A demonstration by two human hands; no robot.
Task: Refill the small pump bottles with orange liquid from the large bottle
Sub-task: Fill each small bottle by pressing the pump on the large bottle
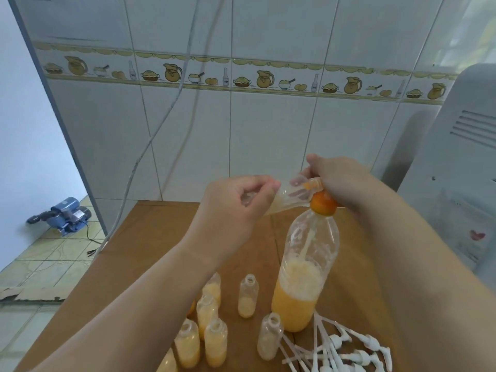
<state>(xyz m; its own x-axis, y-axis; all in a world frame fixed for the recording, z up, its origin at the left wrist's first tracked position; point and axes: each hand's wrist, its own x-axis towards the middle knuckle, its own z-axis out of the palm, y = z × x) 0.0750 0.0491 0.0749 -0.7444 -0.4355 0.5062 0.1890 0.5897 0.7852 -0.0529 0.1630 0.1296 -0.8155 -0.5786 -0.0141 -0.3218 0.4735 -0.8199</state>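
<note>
Filling is about half done: one small bottle is held tilted in the left hand at the large bottle nozzle, which is pinched by the right hand. Below the grips, several small bottles are filled, two nearly empty, pump heads unfitted. Room is tight below the grips, with open worktop left of them.

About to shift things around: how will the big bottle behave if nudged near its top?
The big bottle looks tall and narrow, so it could tip. Liquid fills only its lower part, which probably steadies it. Its thin clear wall likely flexes.
</note>
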